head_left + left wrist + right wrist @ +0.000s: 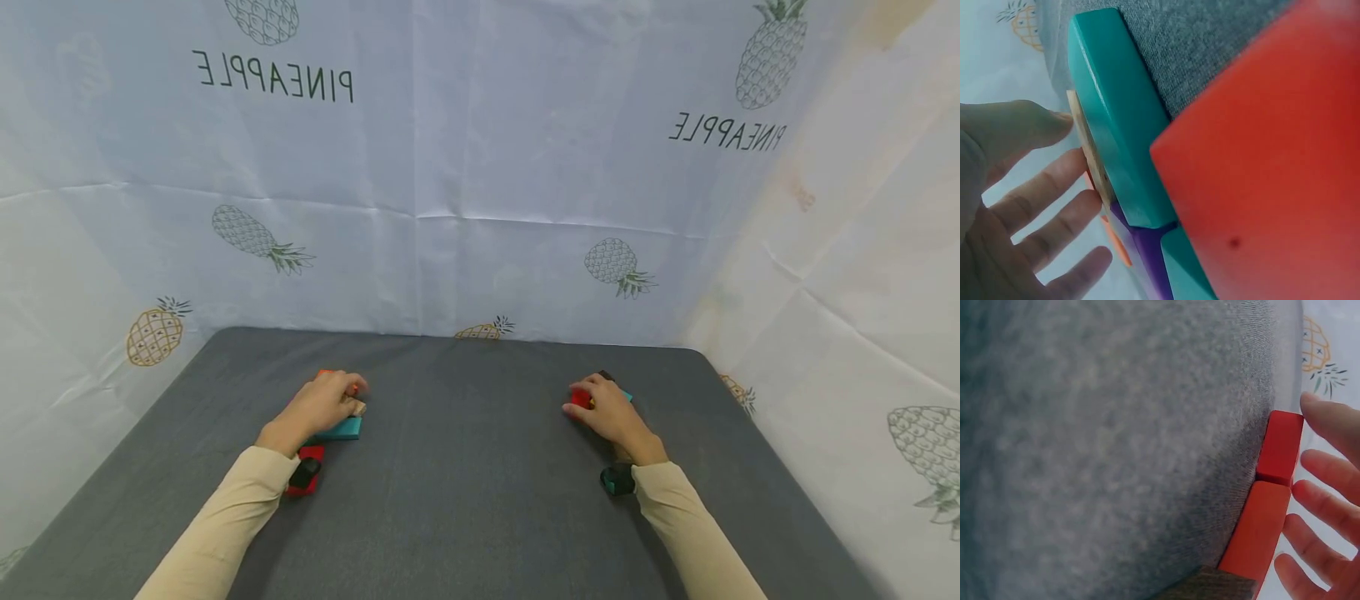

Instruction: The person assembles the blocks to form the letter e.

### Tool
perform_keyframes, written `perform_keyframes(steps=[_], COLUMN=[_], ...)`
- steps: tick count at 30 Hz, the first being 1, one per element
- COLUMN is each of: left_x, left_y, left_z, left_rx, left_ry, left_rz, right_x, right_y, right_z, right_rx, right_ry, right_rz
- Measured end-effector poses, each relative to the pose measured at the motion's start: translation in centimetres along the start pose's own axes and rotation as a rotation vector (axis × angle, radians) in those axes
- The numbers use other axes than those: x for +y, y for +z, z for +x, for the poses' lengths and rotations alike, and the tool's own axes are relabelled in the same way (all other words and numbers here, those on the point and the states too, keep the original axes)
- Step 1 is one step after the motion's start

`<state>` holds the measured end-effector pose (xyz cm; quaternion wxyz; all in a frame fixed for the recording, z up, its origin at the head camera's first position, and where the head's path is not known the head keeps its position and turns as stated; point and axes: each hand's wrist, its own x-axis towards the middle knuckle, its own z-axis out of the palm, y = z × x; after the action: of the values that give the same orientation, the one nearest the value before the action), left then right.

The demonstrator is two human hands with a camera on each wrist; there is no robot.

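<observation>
My left hand [322, 404] hovers low over a cluster of blocks on the table's left side, fingers spread and loosely bent. In the left wrist view its thumb and fingertips are right at the edge of a thin plain-wood block [1092, 153]. Beside that lie a teal block [1113, 119] and a purple block [1157, 262]; a red block [1272, 169] fills the near right. On the other side, my right hand [611, 412] bends loosely over more blocks. Its fingertips are close along a red block [1282, 444] and an orange-red block [1259, 519], set end to end.
A dark brown block [1210, 584] shows at the bottom of the right wrist view. Both groups lie on a grey cloth-covered table [465, 467]. Behind it and at the sides hangs a white pineapple-print curtain [457, 167]. A wide stretch of tabletop separates the hands.
</observation>
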<state>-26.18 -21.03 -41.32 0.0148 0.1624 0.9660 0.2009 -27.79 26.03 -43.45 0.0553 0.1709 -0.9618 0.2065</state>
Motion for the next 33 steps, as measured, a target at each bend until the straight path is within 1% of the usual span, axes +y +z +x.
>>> perform_keyframes(steps=[5,10,15,18,24,30,33], left_x=[-0.26,-0.48,-0.57,-0.57,-0.43,-0.25,-0.15], left_y=[-0.07,-0.34,-0.55,-0.57,-0.34,-0.10,-0.17], left_z=[-0.19,-0.39,-0.65,-0.75,-0.52,-0.48,-0.57], left_rx=[-0.004,-0.013,-0.024,-0.040,-0.073,-0.056,-0.048], left_ry=[0.000,-0.007,0.003,-0.004,-0.034,-0.033,-0.025], left_rz=[-0.006,-0.005,0.008,0.013,0.014,0.029,0.043], right_x=[0.19,0.25,0.21,0.08,0.00,-0.23,-0.47], right_y=[0.03,-0.08,-0.06,-0.03,0.03,0.14,0.17], right_z=[0.01,0.07,0.11,0.06,-0.02,0.36,0.60], right_rx=[-0.003,-0.023,-0.023,-0.022,-0.016,-0.012,-0.029], right_ry=[-0.030,-0.034,-0.044,-0.046,-0.047,-0.068,-0.059], right_rz=[-0.001,0.025,0.045,0.052,0.055,0.064,0.072])
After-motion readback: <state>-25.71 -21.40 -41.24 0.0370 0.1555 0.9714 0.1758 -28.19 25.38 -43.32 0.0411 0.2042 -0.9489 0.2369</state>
